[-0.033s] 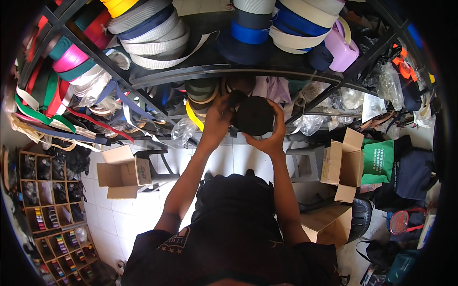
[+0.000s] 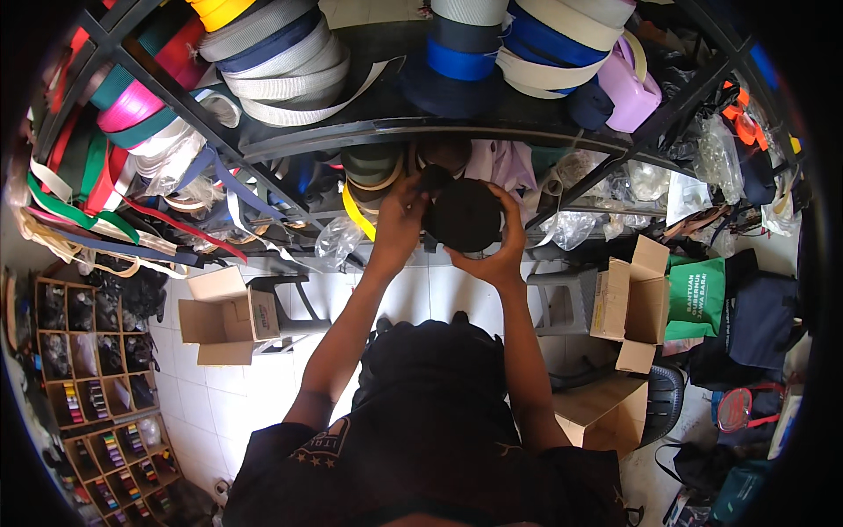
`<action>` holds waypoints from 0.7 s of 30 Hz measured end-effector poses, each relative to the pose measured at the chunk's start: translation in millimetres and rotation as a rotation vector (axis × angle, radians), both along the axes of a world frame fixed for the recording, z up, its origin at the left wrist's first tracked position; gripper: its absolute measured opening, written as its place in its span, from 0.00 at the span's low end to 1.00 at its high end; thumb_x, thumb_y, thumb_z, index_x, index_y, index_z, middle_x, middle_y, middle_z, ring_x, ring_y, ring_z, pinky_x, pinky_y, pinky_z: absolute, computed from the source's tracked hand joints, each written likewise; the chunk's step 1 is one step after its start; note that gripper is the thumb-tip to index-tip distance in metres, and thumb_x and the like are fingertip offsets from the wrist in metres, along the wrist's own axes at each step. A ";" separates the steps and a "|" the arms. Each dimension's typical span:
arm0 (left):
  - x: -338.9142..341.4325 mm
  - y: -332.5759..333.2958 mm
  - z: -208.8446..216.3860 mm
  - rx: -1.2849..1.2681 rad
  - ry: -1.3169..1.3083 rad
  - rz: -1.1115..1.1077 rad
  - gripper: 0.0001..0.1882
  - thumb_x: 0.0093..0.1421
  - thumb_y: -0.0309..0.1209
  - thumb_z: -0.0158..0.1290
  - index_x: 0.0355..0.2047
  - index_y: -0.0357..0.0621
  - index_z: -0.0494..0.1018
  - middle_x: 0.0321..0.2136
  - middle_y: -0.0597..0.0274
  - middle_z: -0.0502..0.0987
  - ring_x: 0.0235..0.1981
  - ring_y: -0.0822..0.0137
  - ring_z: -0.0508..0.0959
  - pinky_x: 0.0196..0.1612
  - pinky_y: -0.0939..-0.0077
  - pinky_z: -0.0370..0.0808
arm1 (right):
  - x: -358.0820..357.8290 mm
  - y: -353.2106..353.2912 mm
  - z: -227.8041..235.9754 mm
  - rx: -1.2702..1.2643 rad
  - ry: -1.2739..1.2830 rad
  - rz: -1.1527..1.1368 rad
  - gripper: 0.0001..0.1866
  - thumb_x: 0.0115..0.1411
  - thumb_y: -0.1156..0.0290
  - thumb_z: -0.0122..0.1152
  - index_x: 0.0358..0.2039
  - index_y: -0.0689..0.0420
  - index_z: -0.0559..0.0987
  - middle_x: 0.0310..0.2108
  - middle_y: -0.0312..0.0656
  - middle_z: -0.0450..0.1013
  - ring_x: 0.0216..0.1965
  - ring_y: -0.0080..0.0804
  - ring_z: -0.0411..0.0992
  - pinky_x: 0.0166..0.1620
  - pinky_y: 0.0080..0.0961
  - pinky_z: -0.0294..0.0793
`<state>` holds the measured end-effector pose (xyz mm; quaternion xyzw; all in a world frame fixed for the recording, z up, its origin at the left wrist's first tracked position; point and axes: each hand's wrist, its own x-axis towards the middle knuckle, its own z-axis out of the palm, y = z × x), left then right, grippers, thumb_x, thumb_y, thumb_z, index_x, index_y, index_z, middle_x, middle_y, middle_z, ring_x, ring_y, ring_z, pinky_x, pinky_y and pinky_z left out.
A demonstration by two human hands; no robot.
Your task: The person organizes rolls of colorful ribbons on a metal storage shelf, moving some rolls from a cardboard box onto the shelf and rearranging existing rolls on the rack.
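Observation:
A thick round roll of black webbing (image 2: pixel 467 217) is held up in front of the shelf. My right hand (image 2: pixel 500 250) curves around its right and lower side, thumb on the near edge. At its upper left, my left hand (image 2: pixel 400 230) is closed on a dark piece (image 2: pixel 435 179) that looks like the loose end of the webbing; its join to the roll cannot be made out against the black. Just behind my hands, rolls of olive and brown strap (image 2: pixel 372 167) sit on the lower shelf, with a yellow strip (image 2: pixel 358 213) hanging down.
The black metal shelf edge (image 2: pixel 378 134) runs across, just beyond my hands. Webbing rolls (image 2: pixel 290 75) stack above it. Open cardboard boxes (image 2: pixel 230 321) stand at left and right (image 2: pixel 634 303), near grey stools. A wooden compartment rack (image 2: pixel 97 386) stands far left.
The black roll has shifted very slightly left, and the fingers of my left hand have moved a little. Everything else stays in place.

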<state>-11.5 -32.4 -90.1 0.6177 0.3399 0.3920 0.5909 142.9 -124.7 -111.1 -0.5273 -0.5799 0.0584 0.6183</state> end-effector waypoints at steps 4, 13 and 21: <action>-3.3 12.8 -12.6 -0.021 0.009 0.100 0.15 0.70 0.29 0.43 0.49 0.32 0.73 0.39 0.52 0.82 0.41 0.68 0.80 0.45 0.76 0.75 | -0.2 -5.7 9.4 -0.100 -0.137 0.104 0.49 0.33 0.70 0.79 0.59 0.61 0.67 0.57 0.49 0.69 0.58 0.41 0.69 0.60 0.35 0.68; -7.0 5.7 2.4 -0.270 -0.088 0.102 0.23 0.73 0.42 0.39 0.41 0.33 0.74 0.31 0.53 0.82 0.30 0.67 0.79 0.42 0.72 0.73 | -12.7 -23.1 23.8 -0.198 -0.037 0.237 0.49 0.32 0.75 0.76 0.61 0.55 0.68 0.58 0.48 0.67 0.59 0.47 0.66 0.62 0.40 0.64; 8.7 -16.6 0.8 -0.063 0.063 0.227 0.22 0.72 0.41 0.42 0.52 0.30 0.65 0.44 0.43 0.74 0.48 0.51 0.74 0.55 0.67 0.66 | -29.8 -18.2 14.4 -0.277 0.039 0.187 0.58 0.34 0.79 0.72 0.70 0.50 0.59 0.58 0.46 0.55 0.63 0.45 0.57 0.65 0.37 0.58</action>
